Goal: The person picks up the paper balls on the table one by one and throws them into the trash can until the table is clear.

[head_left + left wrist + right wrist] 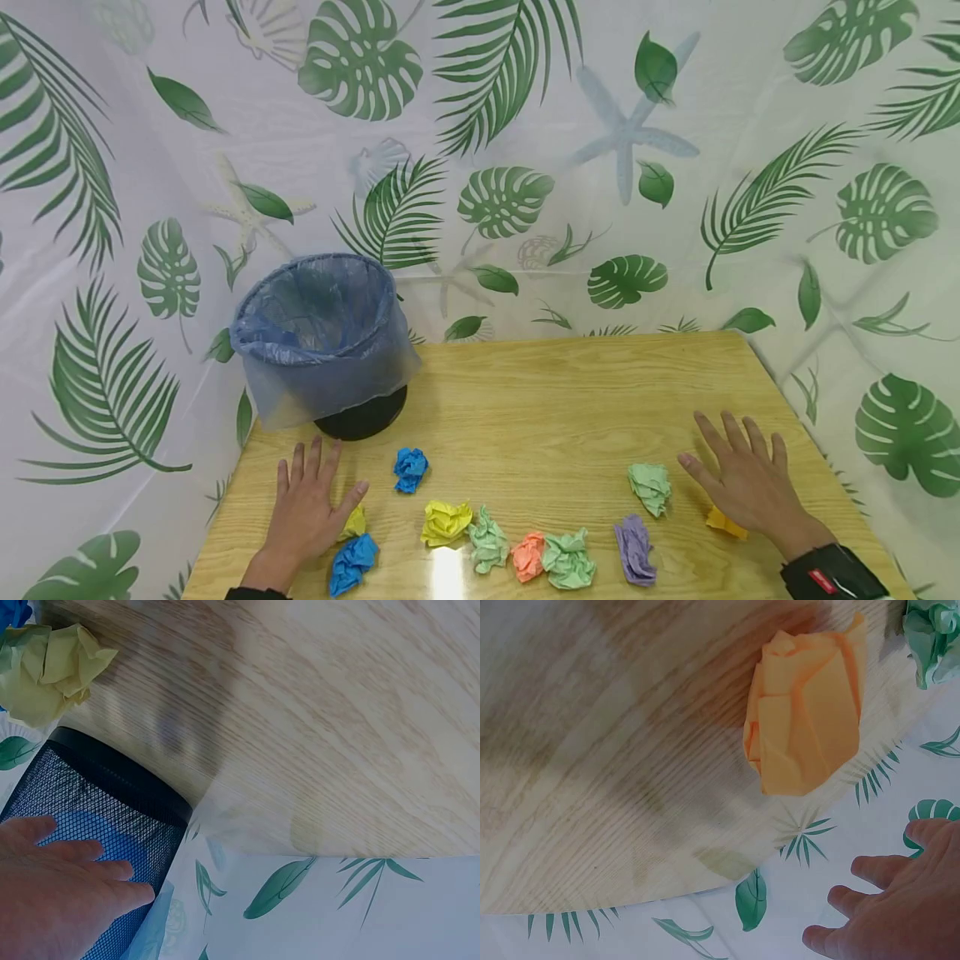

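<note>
My left hand [303,508] is spread with straight fingers over the table's left side, holding nothing. Beside it, a crumpled yellow paper [354,523] is partly hidden by the thumb side, and a crumpled blue paper [352,565] lies nearer me. On the right, my right hand [750,483] is likewise spread, overlapping a crumpled orange paper [725,523]; the right wrist view has this orange paper [806,712] in full, apart from the fingers. Left of that hand lie a light green paper ball [650,488] and a crumpled purple paper [635,550].
A black mesh bin [367,414] with a blue plastic liner [322,367] stands at the back left. Along the front middle of the wooden table [562,400] lie yellow [446,523], green [489,542] and pink paper balls [528,557]. Another blue paper ball [410,469] sits near the bin.
</note>
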Tool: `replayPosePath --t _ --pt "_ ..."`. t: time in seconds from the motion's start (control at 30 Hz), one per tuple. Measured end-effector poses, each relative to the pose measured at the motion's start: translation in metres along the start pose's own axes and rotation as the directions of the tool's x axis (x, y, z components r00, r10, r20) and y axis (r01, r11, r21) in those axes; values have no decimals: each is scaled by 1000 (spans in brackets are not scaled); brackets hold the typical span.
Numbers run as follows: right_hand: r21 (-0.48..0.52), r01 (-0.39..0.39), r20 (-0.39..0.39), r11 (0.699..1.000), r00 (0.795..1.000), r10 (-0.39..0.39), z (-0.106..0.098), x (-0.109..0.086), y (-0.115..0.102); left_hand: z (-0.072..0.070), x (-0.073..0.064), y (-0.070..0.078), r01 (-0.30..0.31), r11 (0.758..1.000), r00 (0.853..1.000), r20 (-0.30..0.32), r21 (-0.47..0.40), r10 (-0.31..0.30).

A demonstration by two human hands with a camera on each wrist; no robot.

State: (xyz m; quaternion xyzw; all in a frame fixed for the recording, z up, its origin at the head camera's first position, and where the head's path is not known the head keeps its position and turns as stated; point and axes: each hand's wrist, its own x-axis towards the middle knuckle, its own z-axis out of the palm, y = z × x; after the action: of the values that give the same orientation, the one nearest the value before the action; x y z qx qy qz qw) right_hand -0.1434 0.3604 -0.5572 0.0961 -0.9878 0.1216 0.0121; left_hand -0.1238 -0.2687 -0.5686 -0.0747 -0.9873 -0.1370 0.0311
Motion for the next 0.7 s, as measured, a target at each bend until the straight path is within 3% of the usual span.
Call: replayPosePath --t 0.43,0.57,0.63,0.7 --pt "1 -2 8 1000 1000 2 2 -1 1 -1 1 2 1 1000 1000 -11 -9 -1" --pt "0 1 4 1000 1000 -1 2 0 -1 -8 2 2 68 995 995 -63 -69 -72" --pt "1 2 4 1000 1000 -2 2 0 -1 -15 2 2 139 983 978 -141 -123 -156" --pt "-1 4 1 1000 1000 -4 2 0 -2 -22 3 3 201 962 937 -249 -186 -244"
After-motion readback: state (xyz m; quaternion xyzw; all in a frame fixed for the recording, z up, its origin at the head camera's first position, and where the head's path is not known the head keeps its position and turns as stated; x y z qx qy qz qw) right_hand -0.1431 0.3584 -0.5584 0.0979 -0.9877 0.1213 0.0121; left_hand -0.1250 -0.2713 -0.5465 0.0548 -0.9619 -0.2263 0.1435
